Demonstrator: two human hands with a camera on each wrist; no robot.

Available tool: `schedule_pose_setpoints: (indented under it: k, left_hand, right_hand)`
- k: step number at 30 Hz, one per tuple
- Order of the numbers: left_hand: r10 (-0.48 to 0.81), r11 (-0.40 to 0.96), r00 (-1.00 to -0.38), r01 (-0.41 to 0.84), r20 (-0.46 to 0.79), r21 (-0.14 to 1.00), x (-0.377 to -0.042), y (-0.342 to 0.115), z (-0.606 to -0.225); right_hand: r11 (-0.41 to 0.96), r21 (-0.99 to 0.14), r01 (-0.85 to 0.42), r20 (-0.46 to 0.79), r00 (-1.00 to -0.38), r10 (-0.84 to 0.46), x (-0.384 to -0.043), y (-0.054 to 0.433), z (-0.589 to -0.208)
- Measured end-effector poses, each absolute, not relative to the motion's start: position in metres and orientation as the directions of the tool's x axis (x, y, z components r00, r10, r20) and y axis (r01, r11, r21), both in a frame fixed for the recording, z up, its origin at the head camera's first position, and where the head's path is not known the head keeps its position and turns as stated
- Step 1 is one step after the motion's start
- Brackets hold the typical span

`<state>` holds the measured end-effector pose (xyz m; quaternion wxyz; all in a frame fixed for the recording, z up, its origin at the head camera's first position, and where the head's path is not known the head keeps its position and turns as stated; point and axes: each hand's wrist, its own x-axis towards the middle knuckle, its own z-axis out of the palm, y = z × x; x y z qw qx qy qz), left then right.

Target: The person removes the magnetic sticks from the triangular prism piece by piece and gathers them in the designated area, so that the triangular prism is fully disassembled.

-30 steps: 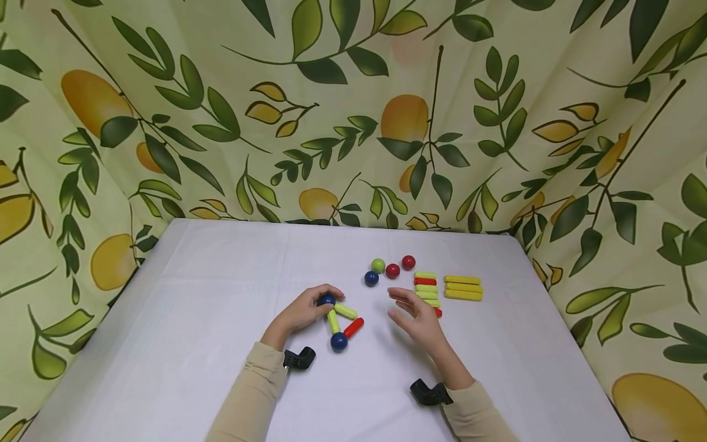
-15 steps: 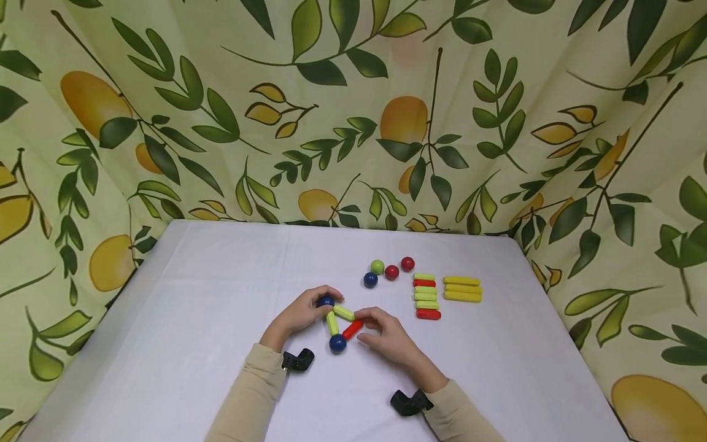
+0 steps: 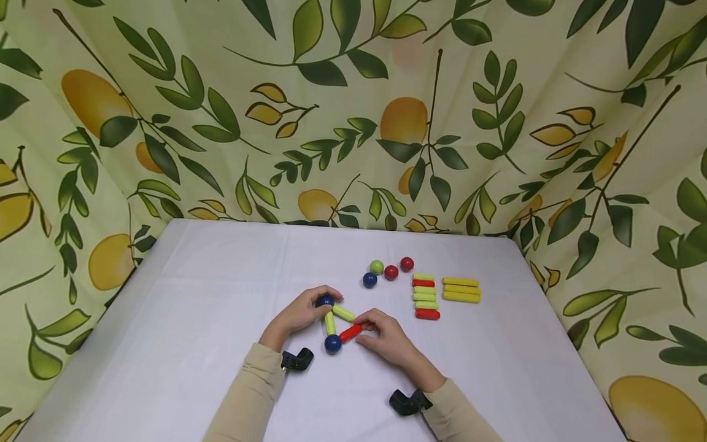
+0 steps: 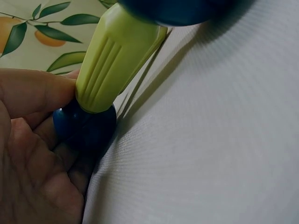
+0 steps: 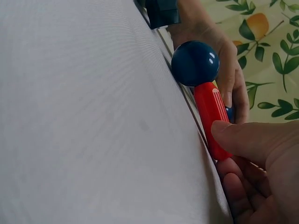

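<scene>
My left hand [image 3: 301, 312] curls round a dark blue ball [image 4: 84, 126] at the far corner of a small stick-and-ball frame. Two light green sticks come off that ball: one green stick [image 3: 329, 323] runs to a nearer blue ball [image 3: 333, 344], the other green stick [image 3: 343, 312] points right with a free end. From the nearer ball a red stick [image 5: 210, 109] extends to the right. My right hand [image 3: 389, 339] pinches the red stick near its outer end, thumb on top in the right wrist view. The frame lies on the white table.
Behind, to the right, lie a green ball [image 3: 377, 267], a blue ball [image 3: 369, 280] and two red balls [image 3: 391, 272]. A column of short green and red sticks [image 3: 425, 294] is beside three longer yellow sticks [image 3: 461, 290]. A patterned curtain [image 3: 353, 123] borders the table [image 3: 221, 270].
My right hand has come left and down from near the stick column to the red stick and now pinches it. The red stick and nearer blue ball have swung slightly left. My left hand stays put.
</scene>
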<state>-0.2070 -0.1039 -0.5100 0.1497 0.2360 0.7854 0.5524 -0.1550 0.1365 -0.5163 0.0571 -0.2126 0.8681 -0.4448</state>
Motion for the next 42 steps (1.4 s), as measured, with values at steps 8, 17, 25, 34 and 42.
schedule_pose_setpoints:
  k: [8, 17, 25, 34, 42]
  left_hand:
    - [0.542, 0.274, -0.840, 0.215, 0.035, 0.937, -0.208, -0.104, -0.511]
    - [0.543, 0.275, -0.839, 0.220, 0.038, 0.936, -0.209, -0.104, -0.513]
    - [0.549, 0.266, -0.835, 0.219, 0.039, 0.939, -0.208, -0.104, -0.513]
    - [0.553, 0.270, -0.833, 0.211, 0.028, 0.940, -0.208, -0.104, -0.514]
    - [0.549, 0.280, -0.835, 0.221, 0.033, 0.934, -0.208, -0.104, -0.510]
  right_hand:
    - [0.537, -0.771, -0.343, 0.100, -0.897, -0.430, -0.155, 0.136, -0.519]
    - [0.537, -0.761, -0.365, 0.120, -0.892, -0.436, -0.153, 0.137, -0.516]
    - [0.529, -0.782, -0.329, 0.143, -0.921, -0.362, -0.154, 0.137, -0.516]
    - [0.426, -0.895, -0.130, 0.052, -0.980, -0.190, -0.154, 0.142, -0.508]
    - [0.379, -0.925, -0.016, -0.005, -0.999, -0.054, -0.157, 0.170, -0.495]
